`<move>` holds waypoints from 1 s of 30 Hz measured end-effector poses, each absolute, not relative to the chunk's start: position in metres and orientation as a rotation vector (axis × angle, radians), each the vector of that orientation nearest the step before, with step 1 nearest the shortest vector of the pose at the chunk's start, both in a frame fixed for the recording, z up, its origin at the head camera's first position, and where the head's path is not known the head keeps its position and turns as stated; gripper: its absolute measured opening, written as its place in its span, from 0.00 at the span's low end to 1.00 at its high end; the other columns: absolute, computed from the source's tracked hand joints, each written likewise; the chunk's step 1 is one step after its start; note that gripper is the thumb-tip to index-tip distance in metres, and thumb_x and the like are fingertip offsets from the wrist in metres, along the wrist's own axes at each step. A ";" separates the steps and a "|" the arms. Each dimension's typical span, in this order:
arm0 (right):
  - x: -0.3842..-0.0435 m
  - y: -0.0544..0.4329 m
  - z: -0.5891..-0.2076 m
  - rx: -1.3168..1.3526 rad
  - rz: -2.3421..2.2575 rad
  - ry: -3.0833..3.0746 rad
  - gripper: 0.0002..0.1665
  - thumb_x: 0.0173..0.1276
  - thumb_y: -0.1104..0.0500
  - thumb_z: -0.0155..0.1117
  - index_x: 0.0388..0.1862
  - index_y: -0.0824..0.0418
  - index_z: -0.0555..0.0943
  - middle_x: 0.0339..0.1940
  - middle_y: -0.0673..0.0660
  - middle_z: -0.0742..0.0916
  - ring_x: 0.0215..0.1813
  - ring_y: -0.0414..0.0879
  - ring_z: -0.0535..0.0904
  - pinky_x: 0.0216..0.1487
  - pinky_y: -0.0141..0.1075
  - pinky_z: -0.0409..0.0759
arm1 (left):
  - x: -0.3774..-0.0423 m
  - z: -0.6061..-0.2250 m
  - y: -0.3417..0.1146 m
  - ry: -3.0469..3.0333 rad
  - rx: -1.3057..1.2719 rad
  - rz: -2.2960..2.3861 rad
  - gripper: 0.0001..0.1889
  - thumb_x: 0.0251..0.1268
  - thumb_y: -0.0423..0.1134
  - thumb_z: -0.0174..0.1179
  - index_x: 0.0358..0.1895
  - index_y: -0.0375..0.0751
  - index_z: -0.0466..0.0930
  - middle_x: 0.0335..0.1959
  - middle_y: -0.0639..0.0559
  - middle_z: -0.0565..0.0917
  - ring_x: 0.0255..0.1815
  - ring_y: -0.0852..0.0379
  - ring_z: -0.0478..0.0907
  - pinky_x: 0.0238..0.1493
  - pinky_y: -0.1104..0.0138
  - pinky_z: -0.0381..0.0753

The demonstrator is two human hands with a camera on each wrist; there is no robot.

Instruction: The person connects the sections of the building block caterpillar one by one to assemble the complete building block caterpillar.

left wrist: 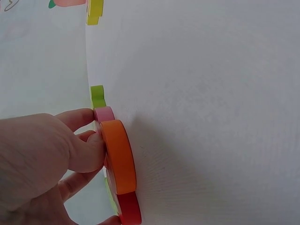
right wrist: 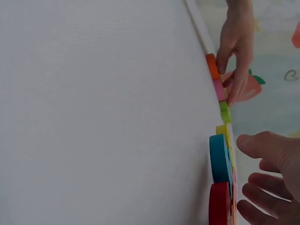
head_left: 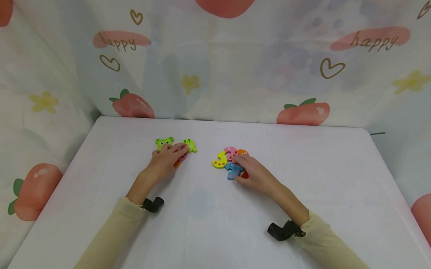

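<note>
My left hand point(head_left: 162, 161) lies over a cluster of flat animal-shaped puzzle pieces. A green animal-head piece point(head_left: 164, 142) and a green striped piece point(head_left: 191, 146) stick out past its fingers. In the left wrist view, its thumb is against an orange piece point(left wrist: 120, 157), a finger reaches a pink piece point(left wrist: 105, 113), and another is by a red piece point(left wrist: 129, 208). My right hand point(head_left: 258, 175) hovers at a second cluster, fingers loosely spread beside a blue elephant-like piece point(head_left: 233, 170). A yellow piece point(head_left: 219, 162), a pink piece point(head_left: 230, 151) and partly covered orange and red point(right wrist: 219, 204) pieces adjoin it.
Both clusters lie toward the far side of a white-covered table point(head_left: 204, 237), with a gap between them. A patterned cloth point(head_left: 217, 71) hangs behind and at the sides. Black wrist devices point(head_left: 282, 231) sit on both forearms.
</note>
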State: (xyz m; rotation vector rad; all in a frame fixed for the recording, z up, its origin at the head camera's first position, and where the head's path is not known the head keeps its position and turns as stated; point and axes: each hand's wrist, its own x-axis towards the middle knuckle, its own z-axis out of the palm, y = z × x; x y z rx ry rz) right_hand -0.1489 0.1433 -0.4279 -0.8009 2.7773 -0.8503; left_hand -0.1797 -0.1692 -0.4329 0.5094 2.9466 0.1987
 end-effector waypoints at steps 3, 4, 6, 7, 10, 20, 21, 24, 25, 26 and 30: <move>-0.145 0.139 -0.432 -0.860 -0.702 2.797 0.29 0.62 0.58 0.70 0.61 0.67 0.77 0.64 0.64 0.77 0.66 0.58 0.72 0.64 0.50 0.75 | -0.180 -0.432 -0.169 2.937 0.498 0.203 0.34 0.64 0.29 0.59 0.72 0.57 0.64 0.74 0.53 0.63 0.70 0.41 0.62 0.54 0.40 0.72; -0.143 0.138 -0.433 -0.884 -0.667 2.805 0.26 0.62 0.58 0.70 0.58 0.67 0.79 0.63 0.63 0.78 0.65 0.58 0.73 0.64 0.49 0.76 | -0.180 -0.432 -0.169 2.933 0.496 0.203 0.34 0.64 0.29 0.59 0.72 0.57 0.64 0.74 0.53 0.63 0.70 0.41 0.62 0.54 0.40 0.72; -0.139 0.135 -0.435 -0.914 -0.614 2.820 0.21 0.61 0.58 0.71 0.50 0.67 0.83 0.59 0.62 0.80 0.62 0.56 0.75 0.63 0.47 0.77 | -0.180 -0.432 -0.169 2.926 0.495 0.202 0.35 0.63 0.28 0.59 0.73 0.57 0.64 0.74 0.53 0.63 0.70 0.41 0.62 0.54 0.40 0.72; -0.137 0.133 -0.435 -0.918 -0.593 2.825 0.18 0.60 0.58 0.72 0.47 0.66 0.84 0.58 0.61 0.81 0.61 0.55 0.76 0.62 0.46 0.78 | -0.180 -0.432 -0.169 2.923 0.495 0.203 0.35 0.63 0.28 0.59 0.73 0.57 0.64 0.74 0.53 0.63 0.70 0.41 0.62 0.53 0.40 0.72; -0.131 0.129 -0.434 -0.893 -0.583 2.830 0.14 0.57 0.56 0.75 0.40 0.62 0.84 0.57 0.59 0.82 0.60 0.53 0.76 0.58 0.43 0.81 | -0.180 -0.431 -0.168 2.919 0.494 0.205 0.36 0.62 0.28 0.59 0.72 0.57 0.64 0.74 0.52 0.63 0.70 0.40 0.62 0.53 0.39 0.72; -0.139 0.109 -0.421 -0.768 -0.799 2.789 0.31 0.58 0.50 0.74 0.58 0.60 0.78 0.54 0.57 0.82 0.54 0.49 0.77 0.55 0.44 0.81 | -0.182 -0.431 -0.169 2.921 0.491 0.189 0.36 0.61 0.28 0.61 0.73 0.57 0.63 0.75 0.52 0.63 0.70 0.40 0.62 0.54 0.38 0.71; -0.144 0.102 -0.419 -0.765 -0.847 2.795 0.32 0.58 0.50 0.74 0.60 0.60 0.78 0.55 0.58 0.82 0.54 0.50 0.77 0.55 0.45 0.81 | -0.182 -0.431 -0.169 2.924 0.489 0.187 0.36 0.62 0.29 0.60 0.73 0.57 0.63 0.75 0.52 0.63 0.70 0.39 0.62 0.55 0.38 0.71; -0.163 0.077 -0.416 -0.745 -0.925 2.808 0.33 0.59 0.49 0.73 0.62 0.60 0.77 0.55 0.59 0.80 0.53 0.50 0.76 0.53 0.42 0.82 | -0.183 -0.432 -0.169 2.927 0.488 0.179 0.35 0.63 0.30 0.60 0.73 0.57 0.64 0.75 0.52 0.63 0.70 0.39 0.62 0.55 0.38 0.71; -0.169 0.068 -0.416 -0.724 -0.949 2.806 0.34 0.59 0.49 0.73 0.62 0.61 0.77 0.54 0.60 0.80 0.52 0.49 0.76 0.52 0.40 0.82 | -0.183 -0.432 -0.169 2.927 0.492 0.177 0.35 0.63 0.30 0.60 0.73 0.57 0.64 0.75 0.52 0.63 0.70 0.39 0.62 0.55 0.38 0.72; -0.175 0.060 -0.417 -0.707 -0.961 2.812 0.34 0.60 0.49 0.73 0.62 0.62 0.77 0.53 0.60 0.80 0.51 0.49 0.75 0.52 0.38 0.81 | -0.183 -0.433 -0.169 2.927 0.495 0.176 0.35 0.63 0.30 0.60 0.73 0.57 0.64 0.75 0.51 0.63 0.70 0.39 0.63 0.55 0.38 0.72; -0.195 0.032 -0.425 -0.609 -0.992 2.845 0.34 0.60 0.49 0.72 0.61 0.65 0.77 0.54 0.62 0.79 0.51 0.51 0.74 0.53 0.38 0.81 | -0.183 -0.434 -0.171 2.935 0.512 0.152 0.35 0.63 0.32 0.62 0.73 0.57 0.63 0.74 0.51 0.63 0.68 0.39 0.63 0.54 0.39 0.73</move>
